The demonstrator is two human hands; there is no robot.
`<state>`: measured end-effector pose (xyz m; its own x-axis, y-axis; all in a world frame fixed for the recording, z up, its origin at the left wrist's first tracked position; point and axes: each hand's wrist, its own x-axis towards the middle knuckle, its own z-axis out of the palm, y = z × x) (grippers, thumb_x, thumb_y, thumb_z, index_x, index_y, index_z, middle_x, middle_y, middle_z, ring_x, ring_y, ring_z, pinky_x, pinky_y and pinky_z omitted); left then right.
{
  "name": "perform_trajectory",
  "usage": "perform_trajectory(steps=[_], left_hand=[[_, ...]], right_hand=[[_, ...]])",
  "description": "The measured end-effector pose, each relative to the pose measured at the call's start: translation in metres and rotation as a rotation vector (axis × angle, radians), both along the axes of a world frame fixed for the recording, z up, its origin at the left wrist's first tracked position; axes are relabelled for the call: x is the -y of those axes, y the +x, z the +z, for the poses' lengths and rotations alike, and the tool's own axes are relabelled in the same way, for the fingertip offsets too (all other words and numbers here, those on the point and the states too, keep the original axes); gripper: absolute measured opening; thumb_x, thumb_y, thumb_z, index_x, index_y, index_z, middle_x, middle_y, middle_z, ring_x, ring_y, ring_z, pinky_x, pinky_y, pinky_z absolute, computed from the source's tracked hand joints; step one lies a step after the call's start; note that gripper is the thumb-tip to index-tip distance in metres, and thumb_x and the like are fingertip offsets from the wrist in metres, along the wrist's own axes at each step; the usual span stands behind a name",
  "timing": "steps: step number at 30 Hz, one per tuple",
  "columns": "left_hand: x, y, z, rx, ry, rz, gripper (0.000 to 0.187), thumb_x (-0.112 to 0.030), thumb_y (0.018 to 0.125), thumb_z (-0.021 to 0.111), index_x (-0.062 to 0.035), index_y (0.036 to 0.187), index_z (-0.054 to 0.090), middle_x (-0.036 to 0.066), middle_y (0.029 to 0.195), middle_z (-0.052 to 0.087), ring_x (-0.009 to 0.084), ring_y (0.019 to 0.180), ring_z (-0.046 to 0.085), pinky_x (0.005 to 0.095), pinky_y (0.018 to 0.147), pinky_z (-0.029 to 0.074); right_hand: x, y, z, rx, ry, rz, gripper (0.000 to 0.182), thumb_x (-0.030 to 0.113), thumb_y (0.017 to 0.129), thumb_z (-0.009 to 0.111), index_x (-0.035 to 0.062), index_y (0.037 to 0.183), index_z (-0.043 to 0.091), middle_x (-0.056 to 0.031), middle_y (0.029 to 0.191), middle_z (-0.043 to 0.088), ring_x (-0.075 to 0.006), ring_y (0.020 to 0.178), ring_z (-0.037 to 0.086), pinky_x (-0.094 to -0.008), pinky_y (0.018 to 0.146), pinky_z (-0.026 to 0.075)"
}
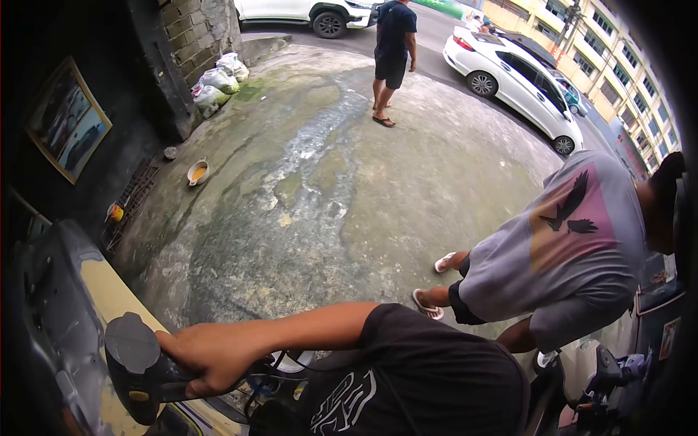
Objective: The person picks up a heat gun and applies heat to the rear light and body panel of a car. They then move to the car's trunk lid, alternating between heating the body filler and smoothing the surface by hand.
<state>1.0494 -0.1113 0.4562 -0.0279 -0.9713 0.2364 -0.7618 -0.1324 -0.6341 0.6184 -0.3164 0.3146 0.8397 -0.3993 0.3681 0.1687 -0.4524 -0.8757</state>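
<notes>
My right hand (214, 356) reaches to the left, its fingers wrapped round a black power sander (132, 352) with a rounded grey top and a small yellow button. The thumb lies along the near side of the tool. Against or just over a vehicle body panel (120, 291) with patches of cream and grey is where the sander sits; its underside is hidden. A dark cord (280, 360) hangs by my wrist. My black shirt (436, 370) fills the bottom middle. My left hand is out of sight.
A person in a grey printed shirt (552, 247) stands close on the right, beside a motorcycle (589, 385). Farther off, another person (392, 58) stands near a white car (512, 76). A bowl (198, 172), a metal grate (134, 200) and filled bags (218, 83) are on the left.
</notes>
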Motion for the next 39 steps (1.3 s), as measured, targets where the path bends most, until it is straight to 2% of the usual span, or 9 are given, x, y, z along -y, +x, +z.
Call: perform_trajectory(steps=[15,24,26,27,31,32,34,36,39], left_hand=[[0.006,-0.011,0.007,0.288,0.184,0.207,0.052,-0.042,0.105,0.043,-0.0149,0.150,0.046,0.011,0.153,0.046,0.0349,0.136,0.047,0.0424,0.111,0.039],[-0.001,0.010,-0.013,-0.072,-0.044,-0.056,0.053,-0.034,0.102,0.052,-0.0068,0.147,0.047,0.017,0.148,0.050,0.0337,0.132,0.051,0.0423,0.111,0.039],[-0.004,0.043,-0.018,-0.208,-0.015,0.271,0.055,-0.026,0.103,0.042,-0.0043,0.153,0.036,0.015,0.159,0.035,0.0324,0.151,0.026,0.0448,0.124,0.017],[-0.005,0.050,-0.018,-0.273,-0.028,0.117,0.055,-0.029,0.104,0.040,-0.0041,0.153,0.036,0.015,0.159,0.036,0.0323,0.150,0.026,0.0442,0.123,0.018],[0.000,0.030,-0.012,-0.320,-0.134,0.177,0.055,-0.030,0.103,0.042,-0.0060,0.152,0.040,0.015,0.157,0.039,0.0341,0.148,0.031,0.0459,0.120,0.024],[0.000,0.023,-0.010,-0.306,-0.141,0.187,0.054,-0.029,0.102,0.045,-0.0082,0.151,0.041,0.014,0.157,0.039,0.0341,0.148,0.031,0.0456,0.119,0.025],[-0.002,0.015,-0.007,-0.304,-0.148,0.256,0.056,-0.036,0.101,0.048,-0.0109,0.151,0.042,0.014,0.157,0.040,0.0327,0.148,0.032,0.0465,0.118,0.027],[-0.005,0.017,-0.010,-0.286,-0.175,0.279,0.055,-0.043,0.102,0.047,-0.0161,0.150,0.046,0.011,0.156,0.042,0.0306,0.147,0.033,0.0493,0.118,0.027],[-0.005,0.010,-0.006,-0.270,-0.123,0.391,0.058,-0.039,0.101,0.046,-0.0141,0.153,0.040,0.010,0.159,0.038,0.0296,0.150,0.029,0.0460,0.119,0.023]], right_hand=[[0.020,-0.039,-0.022,-0.090,-0.070,-0.098,0.076,0.017,0.080,0.076,-0.0073,0.135,0.028,-0.0293,0.093,0.061,-0.0502,0.094,0.060,-0.0512,0.079,0.048],[0.006,0.020,-0.014,0.052,-0.053,0.069,0.078,0.023,0.080,0.075,-0.0083,0.136,0.029,-0.0303,0.099,0.061,-0.0496,0.097,0.060,-0.0501,0.083,0.049],[0.010,0.030,-0.014,0.070,-0.066,0.064,0.079,0.023,0.081,0.075,-0.0080,0.137,0.029,-0.0302,0.100,0.062,-0.0490,0.098,0.060,-0.0494,0.084,0.049],[0.012,0.039,-0.013,0.093,-0.084,0.063,0.079,0.023,0.082,0.075,-0.0076,0.138,0.028,-0.0301,0.101,0.062,-0.0483,0.099,0.061,-0.0488,0.085,0.050],[0.023,0.057,0.006,-0.121,0.036,0.019,0.079,0.022,0.085,0.077,0.0018,0.146,0.032,-0.0198,0.119,0.060,-0.0322,0.106,0.062,-0.0416,0.089,0.049],[0.027,0.070,-0.009,0.003,-0.005,-0.033,0.070,0.023,0.084,0.077,-0.0004,0.136,0.035,-0.0233,0.098,0.061,-0.0362,0.088,0.063,-0.0440,0.079,0.050],[0.028,0.091,-0.017,0.211,0.195,-0.013,0.072,0.014,0.085,0.077,0.0010,0.142,0.034,-0.0196,0.112,0.063,-0.0269,0.101,0.064,-0.0372,0.086,0.051],[0.033,0.095,-0.013,0.058,0.288,-0.087,0.077,0.005,0.085,0.076,0.0026,0.147,0.031,-0.0160,0.133,0.056,-0.0219,0.121,0.054,-0.0353,0.102,0.044],[0.043,0.113,-0.011,0.149,0.241,-0.086,0.073,-0.001,0.087,0.072,0.0030,0.148,0.030,-0.0133,0.136,0.053,-0.0208,0.123,0.052,-0.0344,0.103,0.042]])
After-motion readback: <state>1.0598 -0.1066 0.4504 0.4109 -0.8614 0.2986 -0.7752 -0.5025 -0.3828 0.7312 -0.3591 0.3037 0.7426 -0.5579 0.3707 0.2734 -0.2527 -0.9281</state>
